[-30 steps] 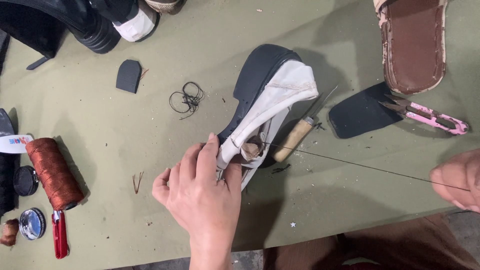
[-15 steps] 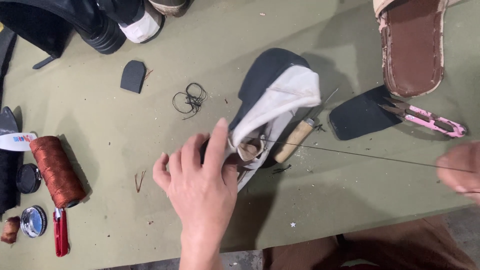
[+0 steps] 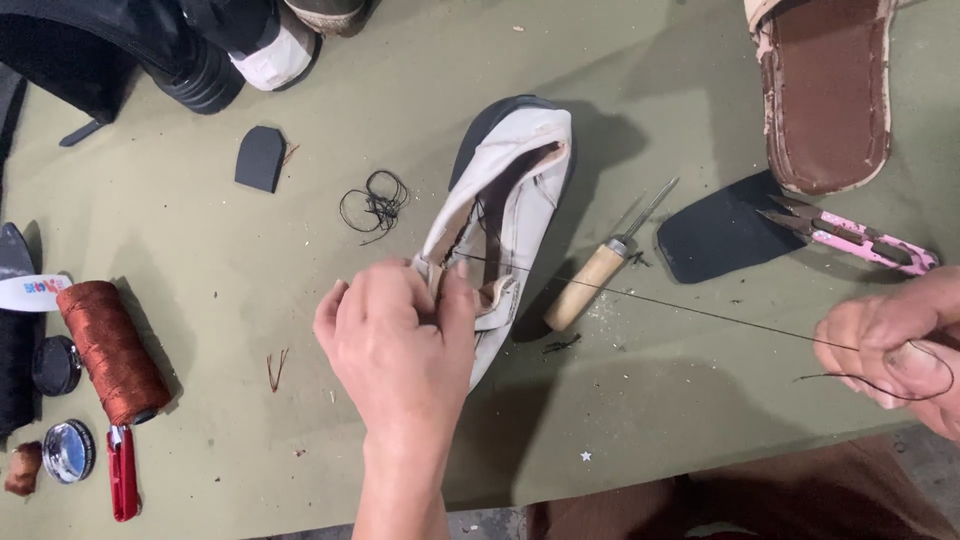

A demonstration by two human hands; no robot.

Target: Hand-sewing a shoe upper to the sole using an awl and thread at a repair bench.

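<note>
left hand nearest the lens, fingers curled and clamped on the heel end of the white shoe, pinning it to the olive table. right hand off at the near edge, fingers pinched shut on a dark thread, loose end looping just under the fingertips. thread stretched taut, running from that pinch straight back to the shoe opening right beside the left fingertips. shoe lying on its side, dark sole turned up and away, toe pointing beyond the left fingers.

just past the thread, between the two hands: wooden-handled awl, handle touching the shoe's shadow side, metal tip angled away. beyond the right fingers: flat black sole piece, pink thread snips lying partly on it, brown sandal sole further still.

outward of the left fingers: tangle of black thread, small black heel piece, and further off to that side a rust-brown thread spool with a red-handled tool below it. farthest off, black footwear at the far edge.
</note>
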